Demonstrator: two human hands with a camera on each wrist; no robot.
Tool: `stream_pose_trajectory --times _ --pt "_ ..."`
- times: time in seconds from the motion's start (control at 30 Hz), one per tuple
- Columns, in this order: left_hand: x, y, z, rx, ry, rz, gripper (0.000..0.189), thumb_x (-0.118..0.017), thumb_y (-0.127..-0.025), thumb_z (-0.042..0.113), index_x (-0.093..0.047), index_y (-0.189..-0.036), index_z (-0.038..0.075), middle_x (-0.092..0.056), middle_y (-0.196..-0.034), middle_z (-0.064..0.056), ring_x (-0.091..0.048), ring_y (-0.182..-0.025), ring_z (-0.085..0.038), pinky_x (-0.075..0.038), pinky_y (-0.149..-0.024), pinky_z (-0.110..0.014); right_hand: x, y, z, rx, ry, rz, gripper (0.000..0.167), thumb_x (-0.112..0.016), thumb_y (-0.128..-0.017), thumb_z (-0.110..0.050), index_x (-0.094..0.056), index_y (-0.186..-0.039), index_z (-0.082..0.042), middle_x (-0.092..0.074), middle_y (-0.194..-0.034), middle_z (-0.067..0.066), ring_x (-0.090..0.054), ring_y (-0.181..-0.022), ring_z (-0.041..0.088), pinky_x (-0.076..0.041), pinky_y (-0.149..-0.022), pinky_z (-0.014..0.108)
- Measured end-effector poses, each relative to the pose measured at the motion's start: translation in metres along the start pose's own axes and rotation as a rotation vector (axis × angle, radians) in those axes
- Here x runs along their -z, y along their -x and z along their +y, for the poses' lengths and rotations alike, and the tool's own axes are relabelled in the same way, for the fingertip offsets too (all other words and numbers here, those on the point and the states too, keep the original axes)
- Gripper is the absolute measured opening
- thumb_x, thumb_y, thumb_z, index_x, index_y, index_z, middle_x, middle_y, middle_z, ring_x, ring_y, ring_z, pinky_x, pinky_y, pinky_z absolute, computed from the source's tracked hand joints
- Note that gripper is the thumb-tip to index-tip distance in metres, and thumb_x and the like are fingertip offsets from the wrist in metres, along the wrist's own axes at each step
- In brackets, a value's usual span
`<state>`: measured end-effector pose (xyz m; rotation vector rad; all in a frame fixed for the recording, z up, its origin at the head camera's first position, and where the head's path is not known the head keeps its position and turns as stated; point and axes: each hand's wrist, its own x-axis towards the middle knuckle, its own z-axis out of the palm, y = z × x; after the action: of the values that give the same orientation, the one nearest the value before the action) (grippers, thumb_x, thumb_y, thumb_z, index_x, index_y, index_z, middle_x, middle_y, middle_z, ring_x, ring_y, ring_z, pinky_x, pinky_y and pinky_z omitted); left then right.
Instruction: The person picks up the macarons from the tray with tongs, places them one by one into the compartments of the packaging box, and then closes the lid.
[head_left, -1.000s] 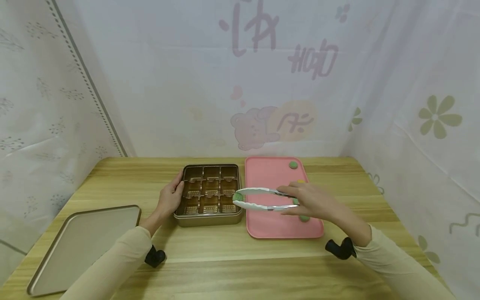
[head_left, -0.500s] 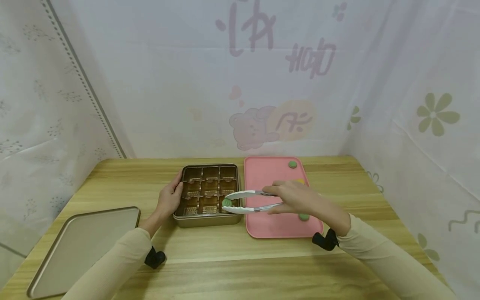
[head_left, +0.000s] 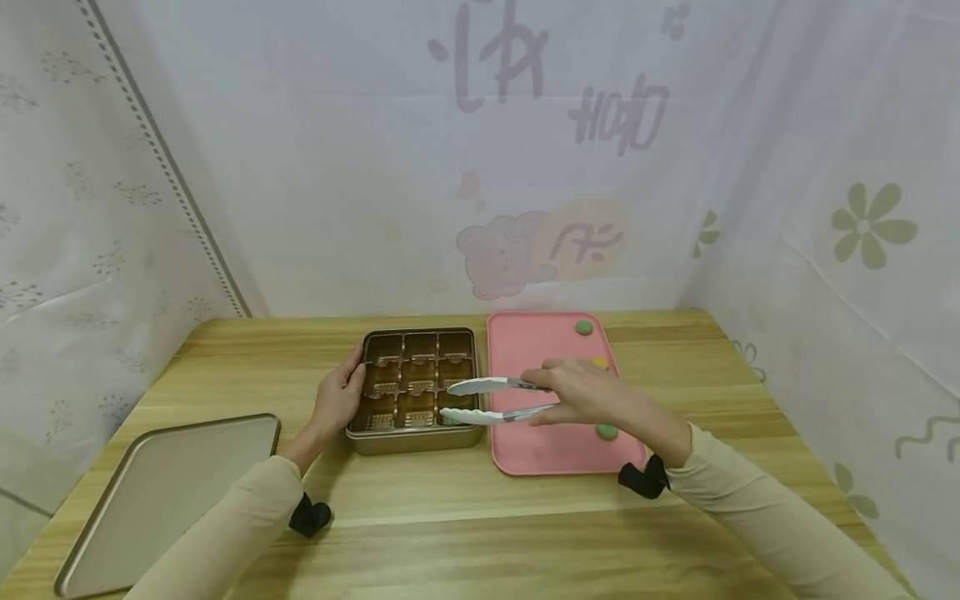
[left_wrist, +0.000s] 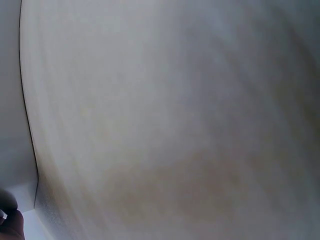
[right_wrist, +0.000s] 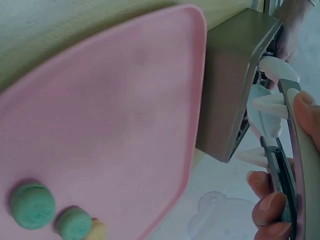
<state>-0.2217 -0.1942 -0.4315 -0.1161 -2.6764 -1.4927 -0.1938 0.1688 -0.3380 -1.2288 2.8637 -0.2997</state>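
The right hand (head_left: 592,393) grips a pair of white-tipped tongs (head_left: 491,400), fingers and thumb curled round the two arms near the hinge end; the right wrist view shows the fingertips (right_wrist: 272,210) pressed on the lower arm. The tong tips reach out toward nine o'clock from the hand and sit over the near right compartment of the gold nine-cell box (head_left: 417,390). The arms stand a little apart at the tips. A trace of green shows just below the lower tip, at the cell's near right corner, so the green macaron (head_left: 448,419) seems to lie in that cell; whether the tips pinch it or have let go, I cannot tell.

The left hand (head_left: 339,398) holds the box by its left wall, at nine o'clock of the box, fingers curled over the rim and thumb along the side.

Judging by how things lie, one piece is at or in the box and the other eight cells look bare. On the pink tray (head_left: 540,454), at three o'clock of the box, lie a green macaron at the far edge (head_left: 583,327), a yellow one (head_left: 599,362) partly hidden behind the hand, and a green one near the wrist (head_left: 607,432). The gold lid (head_left: 165,492) lies flat at seven o'clock, well apart from the box.
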Motion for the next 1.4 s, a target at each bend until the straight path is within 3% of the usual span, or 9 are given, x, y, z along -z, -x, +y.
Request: stream_pose_trajectory --times 0.2,0.33,0.53,0.67,0.9,1.1,1.27,1.4 --pt "0.000 0.000 0.001 0.011 0.003 0.025 0.048 -0.034 -0.103 0.014 -0.023 -0.149 0.002 -0.023 -0.153 -0.016 -0.023 -0.140 -0.035 -0.024 -0.114 -0.048 -0.008 0.011 0.004 -0.028 -0.010 0.021 0.056 -0.075 -0.077 -0.043 -0.062 -0.120 -0.010 -0.060 -0.086 -0.001 -0.049 -0.067 0.007 -0.040 -0.054 0.017" --pt "0.000 0.000 0.002 0.010 -0.002 0.028 0.048 -0.034 -0.104 0.014 -0.023 -0.149 0.002 -0.023 -0.153 -0.016 -0.023 -0.140 -0.035 -0.023 -0.114 -0.047 -0.012 0.029 0.010 -0.038 -0.046 0.078 0.056 -0.075 -0.077 -0.040 -0.060 -0.122 -0.011 -0.058 -0.088 -0.003 -0.044 -0.069 0.006 -0.039 -0.057 0.019" --pt "0.001 -0.001 0.002 -0.003 -0.003 0.021 0.048 -0.034 -0.104 0.015 -0.023 -0.148 0.001 -0.022 -0.153 -0.016 -0.022 -0.140 -0.035 -0.023 -0.114 -0.047 -0.016 0.070 0.026 -0.024 -0.120 0.206 0.058 -0.078 -0.075 -0.033 -0.060 -0.125 -0.008 -0.060 -0.093 -0.002 -0.045 -0.068 0.002 -0.040 -0.055 0.016" --pt "0.002 -0.002 0.001 -0.007 -0.011 0.019 0.048 -0.034 -0.104 0.014 -0.023 -0.149 0.001 -0.022 -0.153 -0.016 -0.023 -0.140 -0.035 -0.024 -0.114 -0.048 -0.019 0.105 0.035 -0.056 -0.162 0.260 0.060 -0.079 -0.074 -0.027 -0.059 -0.126 -0.004 -0.060 -0.091 -0.002 -0.039 -0.061 -0.004 -0.037 -0.049 0.015" --pt "0.002 -0.003 0.001 -0.007 -0.015 0.034 0.048 -0.034 -0.104 0.015 -0.024 -0.148 0.001 -0.024 -0.153 -0.016 -0.024 -0.140 -0.034 -0.025 -0.114 -0.047 -0.020 0.158 0.050 -0.174 -0.108 0.328 0.058 -0.082 -0.071 -0.023 -0.062 -0.121 0.000 -0.066 -0.093 0.006 -0.032 -0.052 -0.008 -0.034 -0.042 0.014" --pt "0.000 -0.002 0.002 -0.013 0.009 0.027 0.048 -0.034 -0.103 0.013 -0.023 -0.148 -0.001 -0.022 -0.153 -0.017 -0.022 -0.140 -0.035 -0.023 -0.115 -0.047 -0.021 0.188 0.060 -0.262 -0.006 0.300 0.059 -0.082 -0.069 -0.028 -0.063 -0.115 0.002 -0.066 -0.092 0.011 -0.037 -0.053 -0.006 -0.036 -0.044 0.015" --pt "-0.001 0.000 0.002 0.013 0.010 0.014 0.048 -0.033 -0.104 0.014 -0.021 -0.149 0.002 -0.020 -0.154 -0.015 -0.021 -0.141 -0.034 -0.022 -0.115 -0.047 -0.024 0.204 0.063 -0.271 0.070 0.293 0.061 -0.084 -0.064 -0.034 -0.065 -0.112 -0.002 -0.066 -0.089 0.007 -0.052 -0.064 0.002 -0.042 -0.048 0.019" --pt "-0.001 0.001 0.000 0.033 0.002 0.015 0.048 -0.033 -0.104 0.015 -0.021 -0.150 0.004 -0.021 -0.154 -0.013 -0.021 -0.141 -0.033 -0.022 -0.115 -0.046 -0.028 0.209 0.066 -0.235 0.085 0.312 0.060 -0.086 -0.062 -0.033 -0.066 -0.110 -0.004 -0.065 -0.084 0.000 -0.048 -0.065 -0.003 -0.041 -0.048 0.019"
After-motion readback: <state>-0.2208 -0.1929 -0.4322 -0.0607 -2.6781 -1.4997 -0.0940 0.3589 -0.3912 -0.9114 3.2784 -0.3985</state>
